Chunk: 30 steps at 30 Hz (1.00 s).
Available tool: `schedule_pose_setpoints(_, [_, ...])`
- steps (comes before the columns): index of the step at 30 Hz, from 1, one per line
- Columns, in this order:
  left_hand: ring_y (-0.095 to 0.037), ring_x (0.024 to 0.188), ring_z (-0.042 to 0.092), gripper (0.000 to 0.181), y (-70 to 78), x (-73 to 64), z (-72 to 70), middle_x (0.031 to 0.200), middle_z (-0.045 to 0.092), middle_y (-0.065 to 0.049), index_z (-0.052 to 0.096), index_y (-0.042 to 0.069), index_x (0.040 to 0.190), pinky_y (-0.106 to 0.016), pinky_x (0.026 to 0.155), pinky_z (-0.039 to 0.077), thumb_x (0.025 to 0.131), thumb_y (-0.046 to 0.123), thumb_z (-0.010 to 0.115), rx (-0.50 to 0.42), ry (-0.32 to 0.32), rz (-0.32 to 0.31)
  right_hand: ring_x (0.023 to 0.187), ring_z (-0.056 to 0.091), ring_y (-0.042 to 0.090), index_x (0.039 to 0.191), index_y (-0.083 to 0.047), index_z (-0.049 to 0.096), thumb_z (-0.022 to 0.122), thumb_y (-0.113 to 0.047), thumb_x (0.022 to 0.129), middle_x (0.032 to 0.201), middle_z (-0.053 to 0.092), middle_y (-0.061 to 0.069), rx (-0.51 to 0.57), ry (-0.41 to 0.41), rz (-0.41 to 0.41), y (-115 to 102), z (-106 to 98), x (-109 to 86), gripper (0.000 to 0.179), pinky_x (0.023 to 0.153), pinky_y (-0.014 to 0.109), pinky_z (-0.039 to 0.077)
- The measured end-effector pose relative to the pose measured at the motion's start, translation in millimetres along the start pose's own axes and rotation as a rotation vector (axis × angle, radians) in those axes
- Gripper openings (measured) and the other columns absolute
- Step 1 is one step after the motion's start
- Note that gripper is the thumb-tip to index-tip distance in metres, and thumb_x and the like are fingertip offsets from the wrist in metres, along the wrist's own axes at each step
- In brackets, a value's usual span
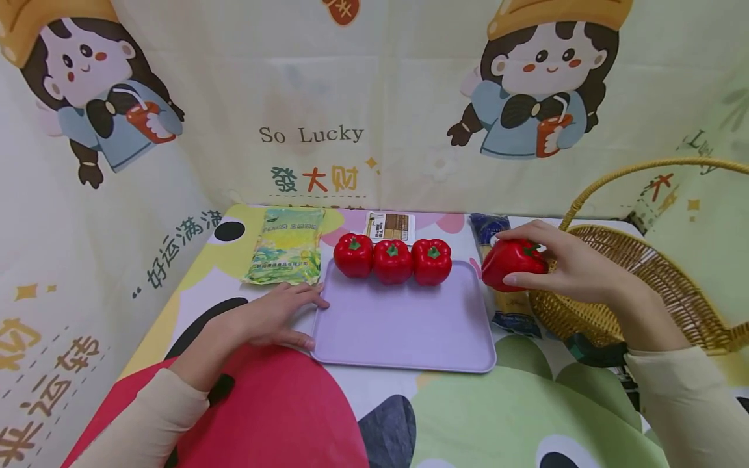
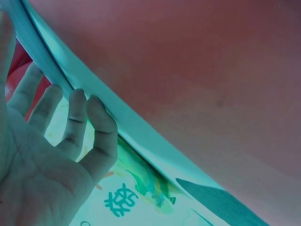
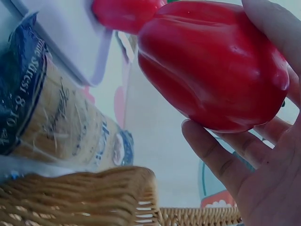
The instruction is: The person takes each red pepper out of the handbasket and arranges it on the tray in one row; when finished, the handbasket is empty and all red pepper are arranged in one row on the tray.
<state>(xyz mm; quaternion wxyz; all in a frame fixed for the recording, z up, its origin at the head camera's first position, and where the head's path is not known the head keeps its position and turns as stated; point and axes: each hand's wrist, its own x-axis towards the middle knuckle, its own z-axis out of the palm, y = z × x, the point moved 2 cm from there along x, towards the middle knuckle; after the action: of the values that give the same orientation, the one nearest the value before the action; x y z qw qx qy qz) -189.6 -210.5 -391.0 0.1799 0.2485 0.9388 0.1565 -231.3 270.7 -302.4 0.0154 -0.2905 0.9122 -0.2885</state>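
My right hand (image 1: 558, 263) grips a red bell pepper (image 1: 510, 265) with thumb and fingers, above the pasta packet and to the right of the lilac tray (image 1: 404, 331). In the right wrist view this pepper (image 3: 211, 66) fills the upper part. Along the tray's far edge stand three more red bell peppers in a row: a left one (image 1: 353, 255), a middle one (image 1: 393, 262) and a right one (image 1: 432, 262). My left hand (image 1: 277, 315) rests at the tray's left edge, thumb and fingers at the rim; it holds nothing.
A wicker basket (image 1: 690, 279) with a tall handle stands at the right. Beside it lies a pasta packet (image 1: 515, 309). A green-yellow bag (image 1: 287, 244) lies left of the tray, and a small flat packet (image 1: 391, 227) behind it. A printed curtain hangs at the back.
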Motion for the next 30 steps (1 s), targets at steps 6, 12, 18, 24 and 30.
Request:
schedule_pose_setpoints(6, [-0.037,0.146,0.035,0.074,-0.2,-0.7,-0.6,0.164,0.036,-0.009,0.057,0.030,0.143,-0.056,0.112,0.044,0.079,0.057,0.083,-0.002,0.001,0.007,0.121,0.054,0.029,0.144,-0.028,0.054,0.086,-0.023,0.086,0.137,0.054,0.003,0.028,-0.016,0.015,1,9,6.1,0.066,0.072,0.029,0.061])
schedule_pose_setpoints(12, [-0.036,0.146,0.035,0.074,0.2,-0.6,0.0,0.164,0.037,-0.009,0.058,0.029,0.143,-0.055,0.112,0.043,0.079,0.057,0.083,0.001,0.004,0.015,0.120,0.055,0.030,0.144,-0.027,0.055,0.087,-0.022,0.085,0.135,0.055,0.005,0.033,-0.026,-0.013,1,15,12.6,0.067,0.074,0.035,0.063])
schedule_pose_setpoints(18, [-0.034,0.146,0.035,0.074,-0.3,0.0,0.1,0.165,0.036,-0.006,0.057,0.031,0.143,-0.054,0.113,0.044,0.078,0.056,0.084,-0.003,0.002,0.001,0.122,0.054,0.029,0.147,-0.022,0.052,0.090,-0.026,0.081,0.137,0.055,0.005,0.017,-0.043,-0.021,0,21,18.9,0.076,0.078,0.039,0.063])
schedule_pose_setpoints(24, [-0.035,0.146,0.035,0.074,0.2,-1.0,-0.9,0.165,0.037,-0.007,0.058,0.030,0.142,-0.054,0.113,0.042,0.078,0.056,0.084,-0.008,0.008,0.005,0.125,0.054,0.029,0.147,-0.024,0.051,0.092,-0.027,0.078,0.139,0.055,0.005,0.008,-0.057,-0.020,2,27,24.7,0.080,0.081,0.041,0.063])
schedule_pose_setpoints(30, [-0.037,0.146,0.036,0.073,0.9,-1.8,-2.0,0.164,0.037,-0.009,0.059,0.028,0.141,-0.055,0.113,0.042,0.079,0.056,0.083,-0.008,0.016,0.033,0.128,0.052,0.032,0.151,-0.021,0.045,0.092,-0.027,0.078,0.141,0.054,0.010,0.012,-0.074,-0.045,3,35,28.9,0.087,0.084,0.046,0.062])
